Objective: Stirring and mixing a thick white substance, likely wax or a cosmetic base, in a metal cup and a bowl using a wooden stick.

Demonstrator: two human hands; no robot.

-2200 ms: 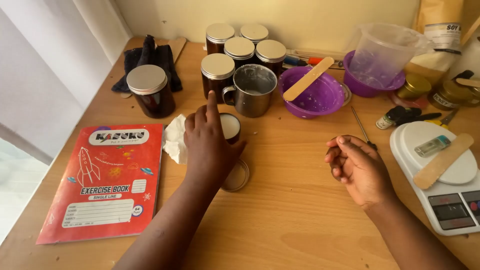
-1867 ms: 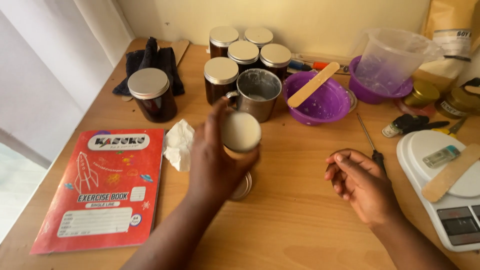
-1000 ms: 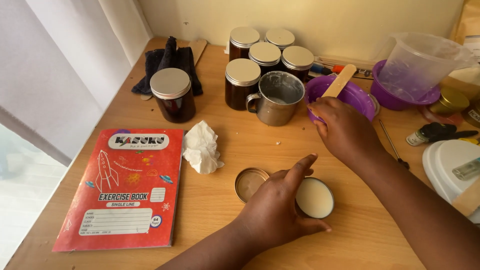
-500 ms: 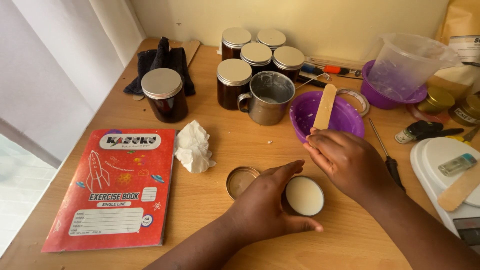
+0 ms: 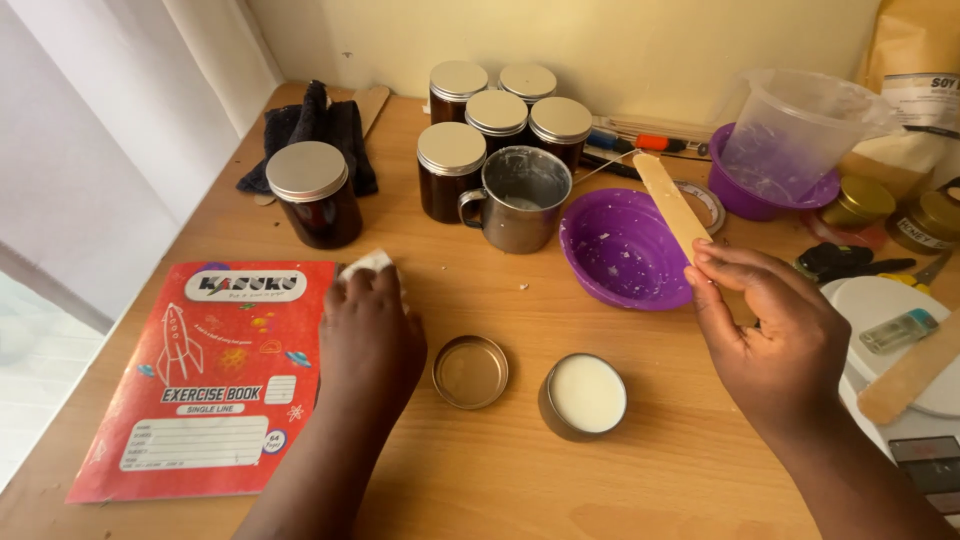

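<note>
Right hand (image 5: 775, 345) grips a flat wooden stick (image 5: 672, 203) between thumb and fingertips, its far end slanting up over the purple bowl (image 5: 622, 250) just beyond the knuckles. Left hand (image 5: 370, 335) lies closed over a crumpled white tissue (image 5: 368, 264), with the red exercise book (image 5: 215, 375) at its outer side. Between the two hands sit a small tin (image 5: 585, 396) already filled with pale, creamy wax and, nearer the left hand, its lid (image 5: 470, 371), lying open side up. Judging by this, pouring looks finished; the tin remains uncapped.
</note>
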